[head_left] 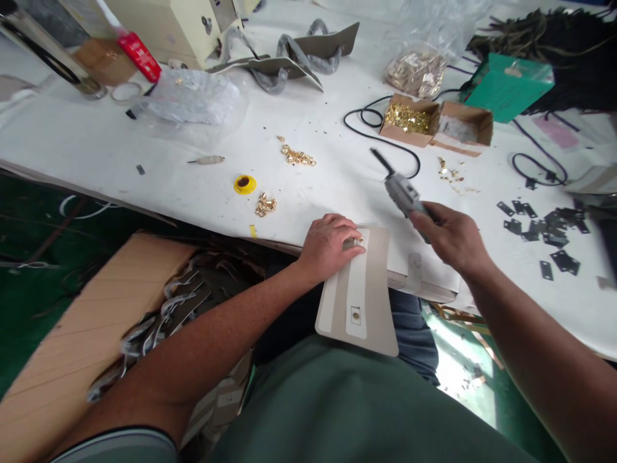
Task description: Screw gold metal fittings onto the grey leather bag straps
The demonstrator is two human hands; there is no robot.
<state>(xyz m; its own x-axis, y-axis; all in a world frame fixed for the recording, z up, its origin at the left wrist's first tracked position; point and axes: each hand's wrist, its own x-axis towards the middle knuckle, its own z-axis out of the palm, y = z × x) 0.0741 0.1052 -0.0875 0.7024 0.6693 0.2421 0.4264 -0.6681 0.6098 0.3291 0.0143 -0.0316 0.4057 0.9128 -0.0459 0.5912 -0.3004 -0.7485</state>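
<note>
A beige panel (378, 289) reaches from the white table's (332, 183) edge to the person's lap (412, 331), likely for support. The left hand (330, 244) grips its far end, probably to steady it; the fingertips hide whether anything small is pinched there. Right of the panel, the right hand (453, 235) wraps a grey handheld tool (402, 191), tip angled away from the panel, presumably keeping clear.

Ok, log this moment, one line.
Left hand on beige panel | right hand holds grey tool | tool apart from panel | panel overhangs table
</note>
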